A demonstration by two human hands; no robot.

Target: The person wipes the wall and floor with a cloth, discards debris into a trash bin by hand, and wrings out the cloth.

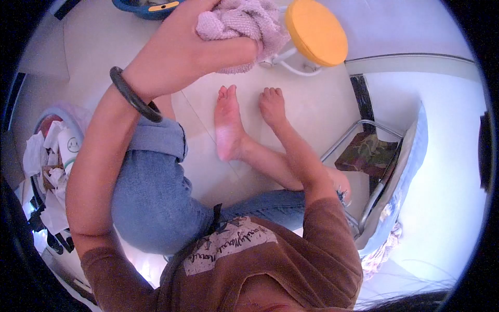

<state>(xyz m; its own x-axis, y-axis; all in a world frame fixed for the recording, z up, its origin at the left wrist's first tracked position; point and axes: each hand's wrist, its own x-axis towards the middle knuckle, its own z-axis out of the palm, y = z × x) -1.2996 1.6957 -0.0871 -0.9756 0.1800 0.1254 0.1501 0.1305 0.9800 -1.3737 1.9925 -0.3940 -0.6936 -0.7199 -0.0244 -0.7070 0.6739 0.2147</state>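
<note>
My left hand (179,49), with a dark bracelet (134,96) on its wrist, is raised at the top of the view. It is closed round a crumpled pink-lilac cloth (241,26), its thumb lying across the cloth. My right hand (272,106) is lower and farther off, beside a bare foot (228,127). Its short-looking fingers point away from me, slightly apart, and no object shows in them.
A stool with a round yellow seat (316,32) stands at the top right. A folding chair with a camouflage-patterned seat (366,153) is at the right. On the left is a bin (54,112) full of crumpled paper. A blue basin (138,10) is partly visible at the top.
</note>
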